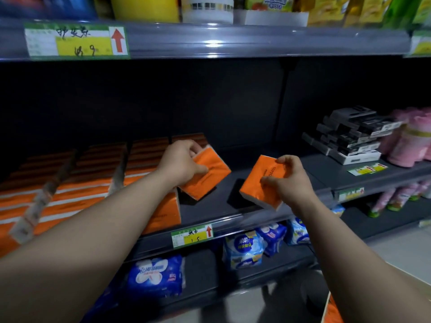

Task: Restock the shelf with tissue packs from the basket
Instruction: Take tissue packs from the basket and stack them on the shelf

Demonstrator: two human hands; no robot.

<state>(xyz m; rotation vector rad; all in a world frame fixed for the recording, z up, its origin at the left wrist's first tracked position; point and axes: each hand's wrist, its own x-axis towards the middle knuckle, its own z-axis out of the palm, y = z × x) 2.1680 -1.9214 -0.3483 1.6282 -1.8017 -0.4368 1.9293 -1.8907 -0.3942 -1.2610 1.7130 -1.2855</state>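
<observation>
My left hand (180, 165) grips an orange tissue pack (207, 177), tilted just above the dark middle shelf (303, 169), beside the rows of orange tissue packs (93, 183) that fill the shelf's left part. My right hand (288, 180) holds a second orange tissue pack (262, 183), also tilted, over the shelf's bare middle near its front edge. At the bottom right corner an orange pack (332, 312) shows inside a container whose edge alone is visible.
Black boxes (352, 134) and pink packs (410, 141) stand at the shelf's right. Blue-and-white packs (156, 275) lie on the lower shelf. A price tag (192, 235) sits on the shelf's front rail. An upper shelf rail (210, 40) runs overhead.
</observation>
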